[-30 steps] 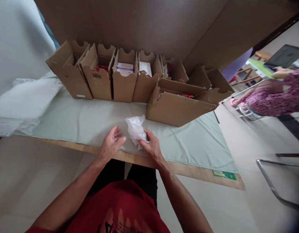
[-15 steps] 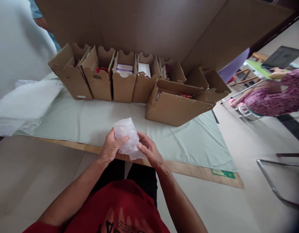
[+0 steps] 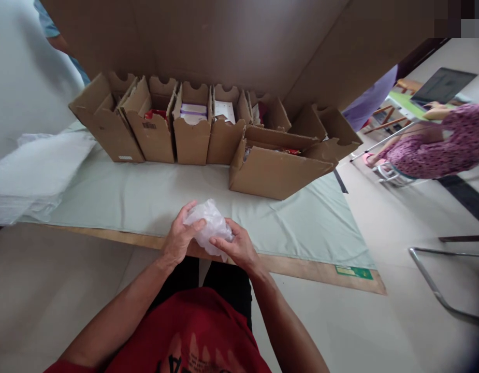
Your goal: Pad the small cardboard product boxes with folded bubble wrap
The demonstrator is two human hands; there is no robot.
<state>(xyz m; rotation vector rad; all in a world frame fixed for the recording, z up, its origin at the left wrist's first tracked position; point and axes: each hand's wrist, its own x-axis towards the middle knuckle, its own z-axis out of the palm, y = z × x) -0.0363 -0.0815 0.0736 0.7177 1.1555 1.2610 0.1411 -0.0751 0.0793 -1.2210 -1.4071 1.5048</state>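
A crumpled clear plastic bag [image 3: 210, 224] is held between both my hands just above the near edge of the table. My left hand [image 3: 179, 238] grips its left side with thumb and fingers closed on it. My right hand [image 3: 235, 246] pinches its right and lower side. Beneath them lies a pale green cloth [image 3: 146, 191] covering the wooden table [image 3: 301, 267].
A row of open cardboard boxes [image 3: 188, 129] with packets inside stands at the back, and a larger box [image 3: 278, 168] sits in front on the right. A stack of clear plastic bags [image 3: 33, 171] lies at left. Another person [image 3: 441, 140] sits at far right. A metal chair frame [image 3: 437, 290] stands right.
One second ago only my right hand held the bag, with the left open beside it. Now both hands hold it, more bunched and slightly nearer me.
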